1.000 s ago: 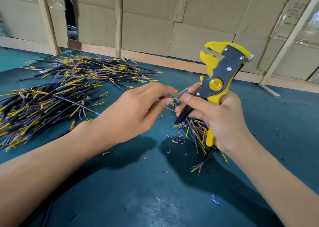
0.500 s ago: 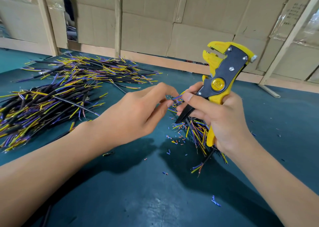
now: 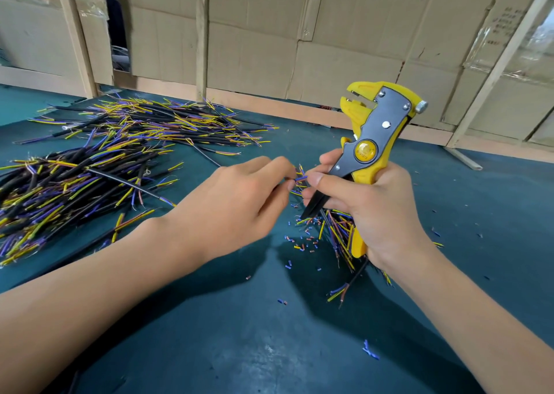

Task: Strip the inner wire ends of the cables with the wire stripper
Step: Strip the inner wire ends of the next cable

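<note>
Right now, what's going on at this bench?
A person is stripping cable ends. The right hand grips the yellow-and-grey wire stripper upright, along with a black cable. The left hand pinches that cable's thin blue and yellow inner wires just beside the right thumb; nothing sits in the stripper's jaws. Piles of black cables with coloured ends lie to the left, and cut insulation bits litter the teal table.

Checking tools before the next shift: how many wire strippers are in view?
1: the yellow wire stripper is held upright in the right hand, above the green table. Others could be hidden under the cable piles.
</note>
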Demonstrator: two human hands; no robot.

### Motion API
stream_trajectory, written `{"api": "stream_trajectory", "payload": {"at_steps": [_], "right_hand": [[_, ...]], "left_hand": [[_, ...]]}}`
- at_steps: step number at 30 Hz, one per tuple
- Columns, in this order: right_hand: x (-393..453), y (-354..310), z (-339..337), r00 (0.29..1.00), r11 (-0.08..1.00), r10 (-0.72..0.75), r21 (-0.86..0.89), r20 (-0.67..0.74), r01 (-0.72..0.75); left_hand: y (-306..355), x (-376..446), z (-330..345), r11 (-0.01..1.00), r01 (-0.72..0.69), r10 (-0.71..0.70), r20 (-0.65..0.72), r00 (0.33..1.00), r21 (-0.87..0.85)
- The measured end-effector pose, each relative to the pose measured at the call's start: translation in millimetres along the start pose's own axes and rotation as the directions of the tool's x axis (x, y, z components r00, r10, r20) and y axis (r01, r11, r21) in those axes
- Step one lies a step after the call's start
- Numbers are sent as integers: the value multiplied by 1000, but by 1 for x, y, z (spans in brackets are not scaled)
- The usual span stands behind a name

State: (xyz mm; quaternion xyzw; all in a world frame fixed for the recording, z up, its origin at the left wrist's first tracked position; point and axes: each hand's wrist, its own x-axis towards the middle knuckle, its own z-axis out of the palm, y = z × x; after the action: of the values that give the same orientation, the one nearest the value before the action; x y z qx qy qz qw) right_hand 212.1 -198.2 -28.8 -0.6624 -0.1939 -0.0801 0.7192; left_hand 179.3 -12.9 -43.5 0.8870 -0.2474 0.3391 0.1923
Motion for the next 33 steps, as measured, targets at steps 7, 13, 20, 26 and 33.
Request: {"api": "stream_trajectory", "payload": {"at_steps": [7, 13, 20, 26, 33], "right_hand": [[-3, 6, 1, 998, 995, -58, -81, 24, 60], [-2, 11, 4, 999, 995, -32, -90, -1, 32], [-4, 8, 5, 999, 997, -30, -74, 38, 32], [-3, 7, 4, 1000, 999, -9, -34, 4, 9], [0, 4, 2, 1000, 1000, -7, -5, -4, 7]], "left_hand": [[-7, -2, 0, 998, 3, -2, -11, 1000, 62], [-15, 0, 3, 992, 30, -40, -85, 996, -120], [-12, 3, 3, 963, 121, -156, -130, 979, -241], [-10, 2, -1, 950, 74, -98, -67, 993, -302], [-11, 1, -3, 956, -62, 51, -44, 998, -286]]}}
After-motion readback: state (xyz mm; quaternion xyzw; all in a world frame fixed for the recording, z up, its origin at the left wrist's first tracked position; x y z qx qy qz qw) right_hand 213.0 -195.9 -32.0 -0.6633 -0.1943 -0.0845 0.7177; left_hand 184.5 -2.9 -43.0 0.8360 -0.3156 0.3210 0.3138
